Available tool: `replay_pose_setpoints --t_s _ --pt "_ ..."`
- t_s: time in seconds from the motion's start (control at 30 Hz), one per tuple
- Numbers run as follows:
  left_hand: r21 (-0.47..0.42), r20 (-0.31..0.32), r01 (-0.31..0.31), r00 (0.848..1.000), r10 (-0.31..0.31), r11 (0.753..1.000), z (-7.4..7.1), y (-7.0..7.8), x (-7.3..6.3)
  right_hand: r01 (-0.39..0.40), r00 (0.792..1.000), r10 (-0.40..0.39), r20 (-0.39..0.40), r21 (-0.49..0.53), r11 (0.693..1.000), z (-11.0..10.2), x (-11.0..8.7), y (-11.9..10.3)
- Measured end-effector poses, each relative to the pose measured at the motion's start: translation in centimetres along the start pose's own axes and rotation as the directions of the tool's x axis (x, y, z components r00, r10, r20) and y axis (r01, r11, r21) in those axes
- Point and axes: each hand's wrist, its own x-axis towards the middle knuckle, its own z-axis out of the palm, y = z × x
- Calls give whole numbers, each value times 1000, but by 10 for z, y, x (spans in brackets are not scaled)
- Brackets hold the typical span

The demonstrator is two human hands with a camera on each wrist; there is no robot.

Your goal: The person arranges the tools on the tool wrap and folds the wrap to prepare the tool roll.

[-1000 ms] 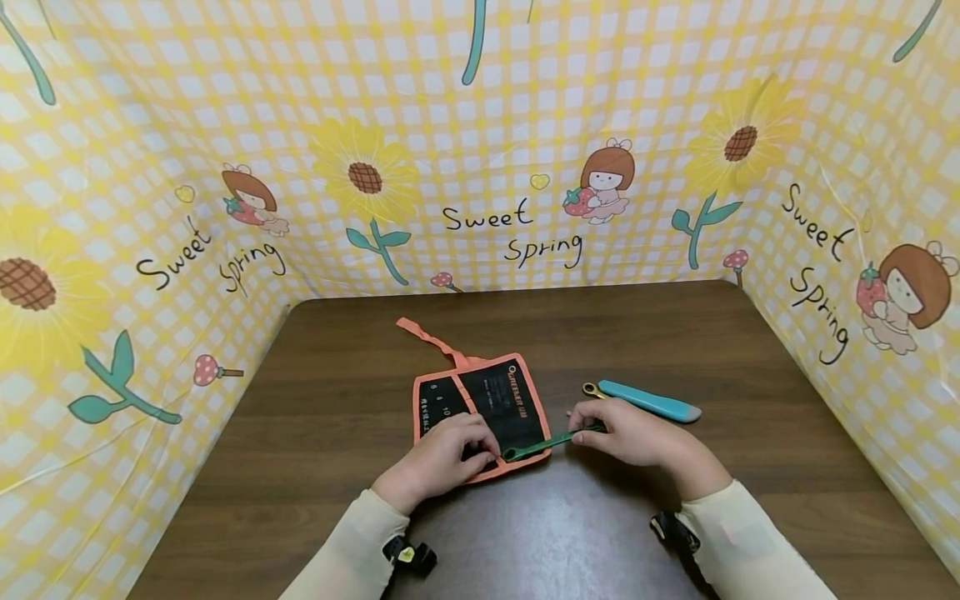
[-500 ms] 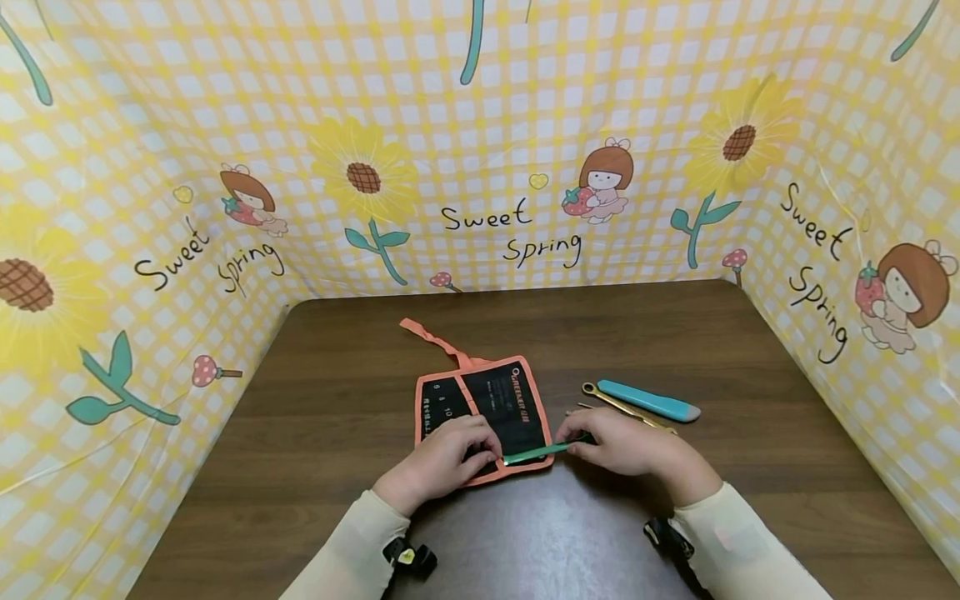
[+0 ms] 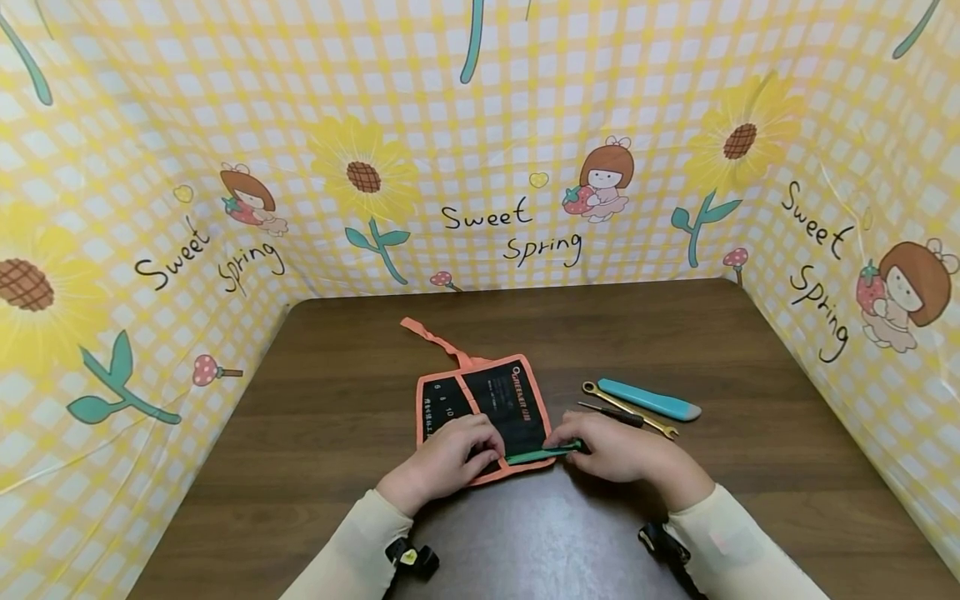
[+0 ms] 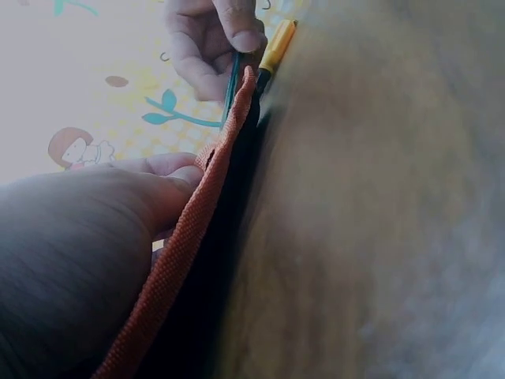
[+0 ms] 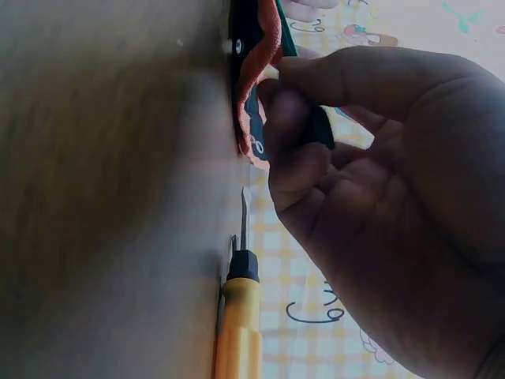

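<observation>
Green wrench point(image 3: 534, 457) sat pinched in the right hand point(image 3: 611, 448); the left hand point(image 3: 453, 454) pinched the black pouch's point(image 3: 498, 404) orange edging point(image 4: 180, 245). Flat, slow feed, edging taut, likely suited best.

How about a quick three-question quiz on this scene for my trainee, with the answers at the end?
1. Which hand pinches the green tool?
2. True or false: the blue tool lies on the pouch.
3. The wrench beside the blue tool is: A, silver; B, gold; C, red.

Key:
1. The right hand.
2. False; it lies on the table, apart from the pouch.
3. B.
</observation>
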Motion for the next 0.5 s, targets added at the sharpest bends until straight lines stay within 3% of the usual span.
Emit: replay_pose_setpoints --t_s 0.23,0.5 --pt "11 7 11 1000 -11 1000 1 0 0 -41 997 38 -67 -42 998 -3 -2 4" --pt "10 7 17 1000 -17 1000 0 0 -1 -82 993 82 -83 -2 997 -10 -9 11"
